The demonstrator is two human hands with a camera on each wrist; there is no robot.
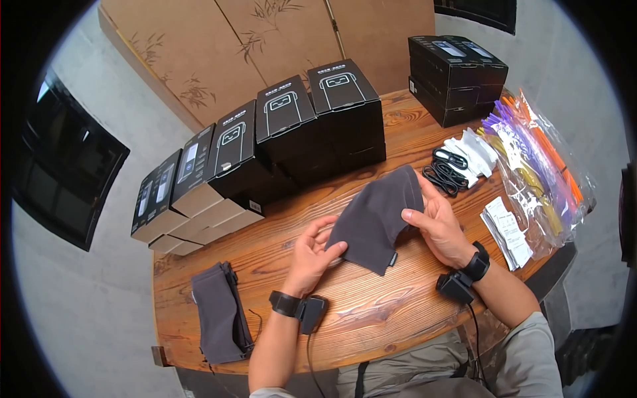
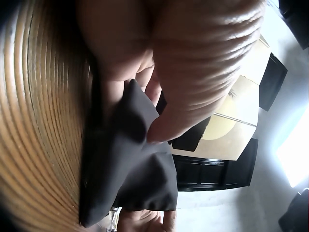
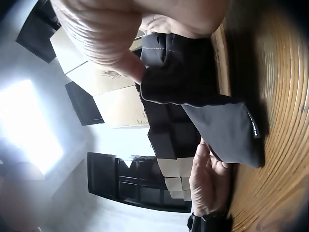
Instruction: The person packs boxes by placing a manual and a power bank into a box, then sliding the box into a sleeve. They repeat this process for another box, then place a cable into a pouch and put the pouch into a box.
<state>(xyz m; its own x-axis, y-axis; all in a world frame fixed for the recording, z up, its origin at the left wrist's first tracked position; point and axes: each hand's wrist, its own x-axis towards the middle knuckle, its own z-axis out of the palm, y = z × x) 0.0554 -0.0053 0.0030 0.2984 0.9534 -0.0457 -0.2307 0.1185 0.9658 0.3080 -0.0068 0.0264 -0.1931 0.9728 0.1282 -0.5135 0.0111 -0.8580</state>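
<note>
A dark grey cloth pouch (image 1: 371, 215) with a small label is held above the wooden table between both hands. The left hand (image 1: 310, 255) pinches its lower left corner, thumb on top. At the upper right end, the right hand (image 1: 438, 222) grips the stitched edge with the thumb over the fabric. In the left wrist view the cloth (image 2: 145, 169) hangs from the left thumb and fingers. The right wrist view shows the pouch (image 3: 222, 130) with its white-lettered label, and the left hand (image 3: 210, 179) at its far side.
Black boxes (image 1: 285, 113) stand in a row at the back left, others (image 1: 458, 79) at the back right. Grey pouches (image 1: 219, 312) lie stacked at the left. To the right are black cables (image 1: 446, 174), paper slips (image 1: 505, 232) and bagged colourful strips (image 1: 531, 166).
</note>
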